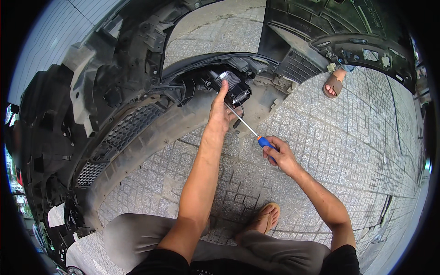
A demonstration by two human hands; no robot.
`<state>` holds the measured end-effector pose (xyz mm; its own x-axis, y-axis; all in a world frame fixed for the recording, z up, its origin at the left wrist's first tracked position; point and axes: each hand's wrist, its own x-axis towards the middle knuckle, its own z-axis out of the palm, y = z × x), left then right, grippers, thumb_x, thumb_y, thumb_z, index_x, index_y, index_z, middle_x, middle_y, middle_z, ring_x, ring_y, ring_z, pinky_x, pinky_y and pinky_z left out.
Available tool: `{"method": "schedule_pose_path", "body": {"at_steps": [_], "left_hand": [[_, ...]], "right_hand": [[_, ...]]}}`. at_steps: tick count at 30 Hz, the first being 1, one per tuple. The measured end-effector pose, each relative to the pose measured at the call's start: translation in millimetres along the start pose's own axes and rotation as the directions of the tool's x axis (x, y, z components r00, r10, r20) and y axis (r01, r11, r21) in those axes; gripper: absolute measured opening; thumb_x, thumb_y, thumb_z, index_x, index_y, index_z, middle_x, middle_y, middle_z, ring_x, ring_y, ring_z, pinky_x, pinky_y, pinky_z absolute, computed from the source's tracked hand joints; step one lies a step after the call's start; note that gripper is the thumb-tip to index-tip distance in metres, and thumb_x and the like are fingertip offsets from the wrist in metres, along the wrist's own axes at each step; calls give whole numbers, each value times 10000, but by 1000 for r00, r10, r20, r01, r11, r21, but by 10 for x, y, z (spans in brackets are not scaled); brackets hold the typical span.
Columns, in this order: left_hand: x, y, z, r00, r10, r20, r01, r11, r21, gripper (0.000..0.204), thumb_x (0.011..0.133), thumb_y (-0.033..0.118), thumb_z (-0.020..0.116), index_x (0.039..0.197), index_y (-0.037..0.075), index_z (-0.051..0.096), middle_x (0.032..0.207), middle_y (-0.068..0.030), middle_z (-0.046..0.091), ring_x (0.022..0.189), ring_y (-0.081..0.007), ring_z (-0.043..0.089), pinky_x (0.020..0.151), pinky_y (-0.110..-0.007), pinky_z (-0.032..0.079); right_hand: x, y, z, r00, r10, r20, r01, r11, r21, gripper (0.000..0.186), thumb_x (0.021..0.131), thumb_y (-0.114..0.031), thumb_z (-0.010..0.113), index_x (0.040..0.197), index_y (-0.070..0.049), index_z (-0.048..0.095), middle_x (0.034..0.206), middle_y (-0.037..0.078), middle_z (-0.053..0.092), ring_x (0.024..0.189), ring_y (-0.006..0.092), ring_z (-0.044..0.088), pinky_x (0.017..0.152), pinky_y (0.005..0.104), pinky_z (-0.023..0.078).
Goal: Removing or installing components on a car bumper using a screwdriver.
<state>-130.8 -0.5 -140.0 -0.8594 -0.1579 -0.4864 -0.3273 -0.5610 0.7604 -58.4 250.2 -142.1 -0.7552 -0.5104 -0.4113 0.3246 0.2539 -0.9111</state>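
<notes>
My left hand (219, 113) grips a fog lamp (235, 83), a black housing with a finned grey metal back, my thumb lying along it. The lamp sits at the inner side of a black car bumper (133, 120); I cannot tell whether it is fastened there. My right hand (282, 156) is closed around a screwdriver (266, 142) with a blue and orange handle. Its long metal shaft slants up and left to the lamp's underside, by my left fingers; the tip is hidden there. A short black cable with a plug (237, 123) dangles beneath the lamp.
The bumper curves across the left and top over grey patterned paving (330, 137). A honeycomb grille (133, 124) is set in it. A large black panel (339, 23) stands at upper right, with another person's sandalled foot (333, 86) beside it. My own sandalled foot (263, 219) is below.
</notes>
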Motion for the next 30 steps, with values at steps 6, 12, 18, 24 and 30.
{"method": "schedule_pose_path", "body": {"at_steps": [6, 12, 18, 24, 30], "left_hand": [[114, -13, -164, 999, 15, -29, -16, 998, -53, 1076, 739, 856, 662, 1378, 12, 473, 1356, -207, 571, 1282, -356, 540, 1151, -613, 288], [173, 42, -93, 998, -6, 65, 14, 992, -125, 1090, 799, 812, 651, 1469, -10, 401, 1427, -215, 518, 1335, -369, 521, 1132, -622, 334], [188, 173, -159, 999, -7, 45, 13, 991, -132, 836, 839, 691, 717, 1340, 44, 545, 1275, -145, 635, 1179, -302, 641, 1048, -584, 455], [236, 114, -128, 999, 17, 50, -11, 993, -120, 672, 839, 514, 771, 1266, 32, 579, 1195, -146, 652, 1109, -300, 671, 971, -528, 556], [240, 72, -152, 999, 35, 11, -33, 989, -146, 656, 830, 486, 774, 1249, 22, 576, 1174, -132, 657, 1087, -293, 682, 958, -541, 574]], "right_hand": [[-379, 858, -181, 994, -95, -58, 58, 889, -454, 354, 851, -141, 692, 1169, -45, 570, 861, 148, 661, 794, 299, 668, 718, 417, 525], [-368, 1401, -514, 972, -203, 115, 211, 549, -809, 378, 814, -178, 716, 1160, -82, 597, 967, 165, 659, 960, 363, 660, 868, 457, 516], [595, -84, -192, 983, -60, -172, 31, 985, -169, 709, 932, -581, 661, 1355, -21, 563, 1293, 162, 609, 1179, 257, 599, 941, 406, 512], [1344, -822, 73, 993, 93, 67, -101, 987, 125, 916, 812, -756, 670, 1363, -28, 595, 1299, 176, 627, 1177, 272, 595, 998, 488, 460], [1350, -981, 188, 996, 65, 56, -75, 978, 193, 817, 792, -676, 738, 1309, -50, 641, 1266, 163, 622, 1113, 264, 570, 1007, 448, 415]]}}
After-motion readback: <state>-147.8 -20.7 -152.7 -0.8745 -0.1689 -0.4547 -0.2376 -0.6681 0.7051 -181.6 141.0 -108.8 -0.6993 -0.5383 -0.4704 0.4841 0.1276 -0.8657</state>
